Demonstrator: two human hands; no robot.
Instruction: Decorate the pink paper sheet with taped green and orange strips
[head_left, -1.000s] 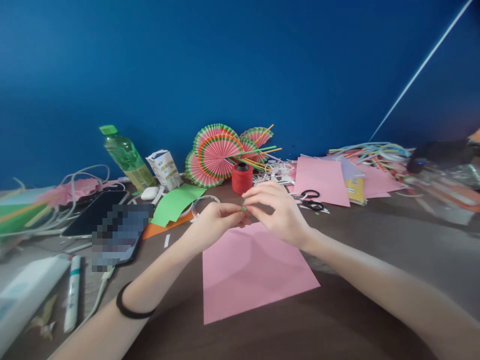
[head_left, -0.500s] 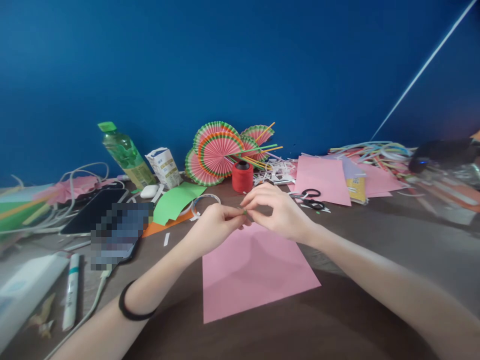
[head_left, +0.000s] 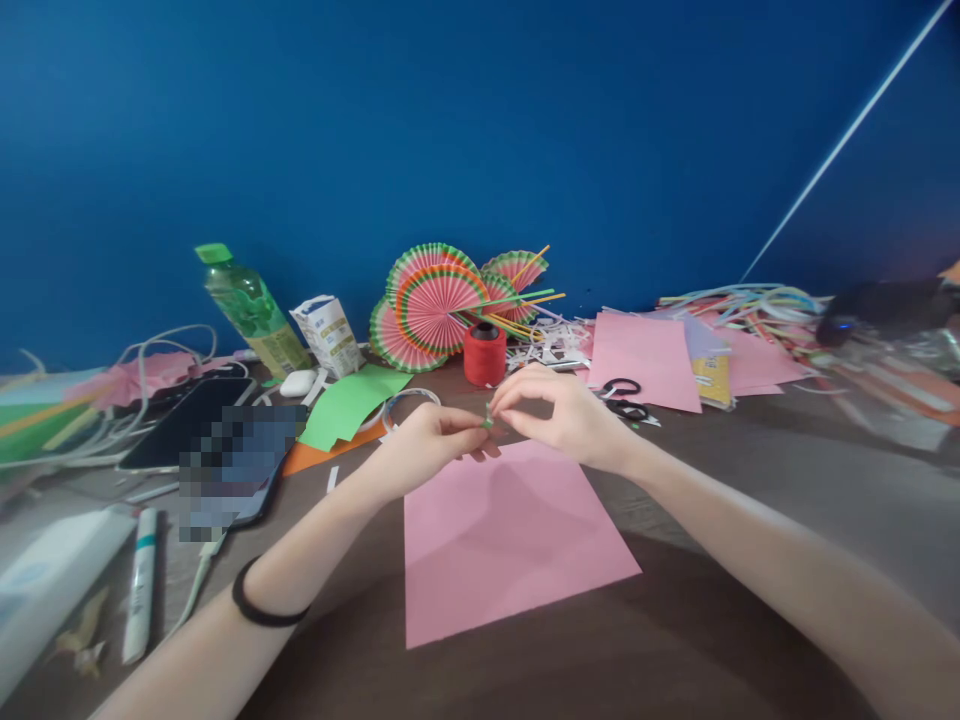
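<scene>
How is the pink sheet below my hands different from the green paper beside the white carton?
The pink sheet looks larger than the green paper. The pink sheet's visible edges look straight, while the green paper has a notch in its near edge. The pink sheet lies directly on the tabletop, whereas the green paper partly covers an orange sheet. Both are plain-coloured.

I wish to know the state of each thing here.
Left hand: grip closed on small green piece
Right hand: beside it, grip unclear
Front pink sheet: flat, unfolded
Bottle: capped
Red spool: upright
Paper fans: spread open
Scissors: lying down, blades unclear
Back phone: screen dark
Front phone: screen obscured
</scene>
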